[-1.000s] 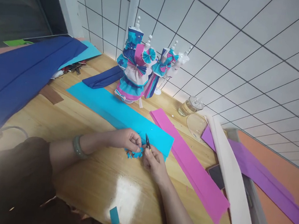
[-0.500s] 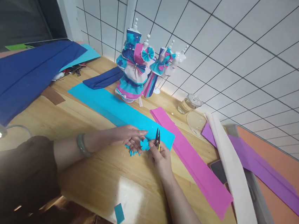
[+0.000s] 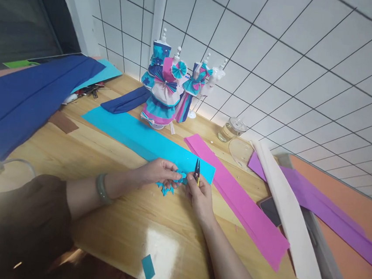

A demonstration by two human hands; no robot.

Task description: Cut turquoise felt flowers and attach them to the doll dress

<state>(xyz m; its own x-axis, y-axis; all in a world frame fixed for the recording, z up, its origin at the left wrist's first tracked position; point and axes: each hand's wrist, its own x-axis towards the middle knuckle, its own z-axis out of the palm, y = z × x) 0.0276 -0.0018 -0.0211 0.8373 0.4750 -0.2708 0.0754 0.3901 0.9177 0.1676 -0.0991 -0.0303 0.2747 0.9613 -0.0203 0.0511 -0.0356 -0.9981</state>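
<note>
White tiled wall behind a wooden surface (image 3: 125, 221). Left hand (image 3: 158, 172), grip pinched on a small blue paper flower (image 3: 179, 177). Right hand (image 3: 198, 195), grip clenched round small black snips (image 3: 197, 170), blades up, just beside the flower. Blue scraps (image 3: 165, 188) lay under the left hand. Blue paper strip (image 3: 134, 134) and pink strip (image 3: 239, 201) beyond; dressed mini mannequins (image 3: 167, 89) by the wall.

Pinching a small teal paper flower (image 3: 179, 176) in the left hand (image 3: 158, 173), gripping black snips (image 3: 197, 170) upright in the right hand (image 3: 199, 196), over the teal paper strip (image 3: 133, 135) lying across the desk (image 3: 125, 221).
</note>
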